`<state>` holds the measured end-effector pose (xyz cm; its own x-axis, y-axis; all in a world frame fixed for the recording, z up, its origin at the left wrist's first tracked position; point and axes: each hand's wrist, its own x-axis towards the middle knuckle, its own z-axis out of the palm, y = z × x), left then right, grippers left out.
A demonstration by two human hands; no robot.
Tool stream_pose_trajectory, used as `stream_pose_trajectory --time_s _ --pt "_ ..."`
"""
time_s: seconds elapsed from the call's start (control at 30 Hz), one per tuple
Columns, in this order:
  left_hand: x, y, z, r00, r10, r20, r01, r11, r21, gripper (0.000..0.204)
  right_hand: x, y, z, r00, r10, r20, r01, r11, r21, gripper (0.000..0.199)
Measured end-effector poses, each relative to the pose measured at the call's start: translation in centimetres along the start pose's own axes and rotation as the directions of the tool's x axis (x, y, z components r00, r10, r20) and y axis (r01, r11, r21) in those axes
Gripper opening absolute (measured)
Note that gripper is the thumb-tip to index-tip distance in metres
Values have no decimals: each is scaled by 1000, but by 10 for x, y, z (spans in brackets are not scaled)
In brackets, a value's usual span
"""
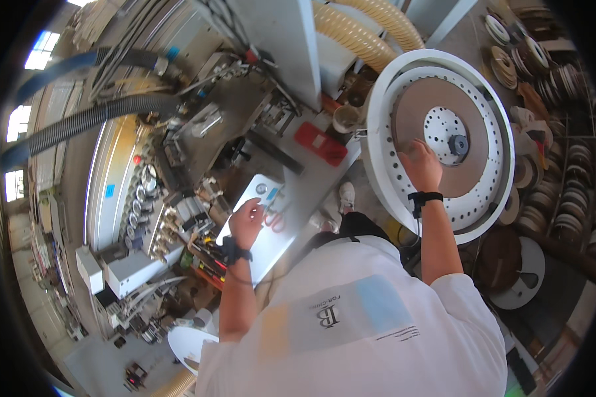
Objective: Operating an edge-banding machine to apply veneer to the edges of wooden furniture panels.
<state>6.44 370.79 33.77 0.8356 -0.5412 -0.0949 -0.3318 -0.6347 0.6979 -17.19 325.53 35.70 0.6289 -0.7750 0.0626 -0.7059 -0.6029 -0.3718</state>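
My left hand (246,223) is held over a white rounded board (266,255), its fingers curled in toward the thumb. Whatever lies between those fingers is too small to make out. Close to its fingertips is a pair of scissors (275,221) with reddish handles on the board. My right hand (422,167) reaches over a large round white wheel housing (375,155) fitted with a brown ring-shaped disc (460,177). Its fingers are apart and slightly bent near the disc's left part; contact cannot be judged. A dark knob (458,145) sits at the hub of the perforated plate.
A red tray (320,143) and a brownish cup (346,120) are beyond the board. Ribbed cream hoses (354,36) run behind the wheel. Many stacked discs (569,205) fill racks at the right. Tools and small metal parts (195,208) crowd the bench at left, below dark hoses (93,126).
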Motion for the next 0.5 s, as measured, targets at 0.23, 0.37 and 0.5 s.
stream_pose_trajectory --time_s 0.23,0.37,0.5 --pt "-37 -85 70 953 -230 199 164 940 301 32 -29 13 13 996 -85 25 88 982 -164 37" --pt "-56 -163 127 899 -394 193 308 880 361 20 -30 19 8 985 -170 17 171 973 -152 37" --pt "-57 -184 157 872 -450 195 356 855 377 29 -33 25 5 984 -162 75 173 971 -165 43"
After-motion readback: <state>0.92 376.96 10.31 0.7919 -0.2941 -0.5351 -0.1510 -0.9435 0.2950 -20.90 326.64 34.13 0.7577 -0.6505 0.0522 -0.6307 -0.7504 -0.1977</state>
